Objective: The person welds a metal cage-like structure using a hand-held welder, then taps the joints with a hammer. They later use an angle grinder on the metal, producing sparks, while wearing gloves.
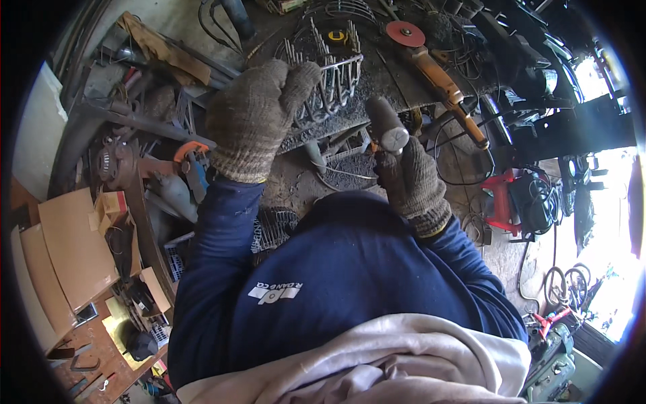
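1. Left hand [259, 118], knit glove, clamped on wire rack [330, 84] at the dark tabletop [387, 77] edge.
2. Right hand [412, 183] gripped hammer [387, 124], steel head up, beside the rack.
3. Flat brown cardboard pieces [74, 252] lay far left; orange angle grinder [437, 74], red disc, behind.

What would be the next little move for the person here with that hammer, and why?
Probably a short downward tap onto the wire rack. The right hand grips a hammer with its head raised beside the rack, while the left hand is closed on the rack's wires at the edge of the workbench, seemingly steadying it.
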### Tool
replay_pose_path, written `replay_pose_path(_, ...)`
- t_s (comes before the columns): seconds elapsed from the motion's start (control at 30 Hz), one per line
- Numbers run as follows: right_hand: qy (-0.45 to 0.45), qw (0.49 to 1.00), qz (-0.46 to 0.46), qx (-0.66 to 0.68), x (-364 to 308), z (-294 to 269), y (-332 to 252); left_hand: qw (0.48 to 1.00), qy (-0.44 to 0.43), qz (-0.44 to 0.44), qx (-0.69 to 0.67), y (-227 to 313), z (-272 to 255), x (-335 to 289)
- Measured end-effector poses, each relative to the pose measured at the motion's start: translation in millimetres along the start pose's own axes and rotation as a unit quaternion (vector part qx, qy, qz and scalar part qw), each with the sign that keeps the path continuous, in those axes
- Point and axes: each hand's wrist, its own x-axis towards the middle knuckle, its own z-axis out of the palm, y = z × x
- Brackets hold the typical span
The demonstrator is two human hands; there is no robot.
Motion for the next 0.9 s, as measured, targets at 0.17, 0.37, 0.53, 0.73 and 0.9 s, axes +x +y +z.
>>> replay_pose_path(0.17,0.009,0.997,-0.035,0.071,0.4,2.8,-2.6,0.995,0.075,0.012,-0.068,-8.1,7.0,-5.5)
replay_pose_path(0.37,0.055,0.972,-0.194,0.123,-3.2,-4.5,-6.9,1.0,0.008,-0.022,-0.02,3.7,9.1,-4.8)
replay_pose_path(0.53,0.046,0.964,-0.171,-0.196,12.8,0.8,-5.2,1.0,0.006,-0.001,0.009,7.7,10.2,-0.4)
replay_pose_path(0.73,0.044,0.986,-0.162,-0.012,9.8,-9.4,-25.9,0.997,-0.062,-0.045,0.02,-2.2,-2.0,-0.7)
replay_pose_path(0.9,0.036,0.971,0.01,0.235,-5.6,4.0,-33.4,0.999,0.008,-0.007,-0.034,-8.1,11.8,-9.0)
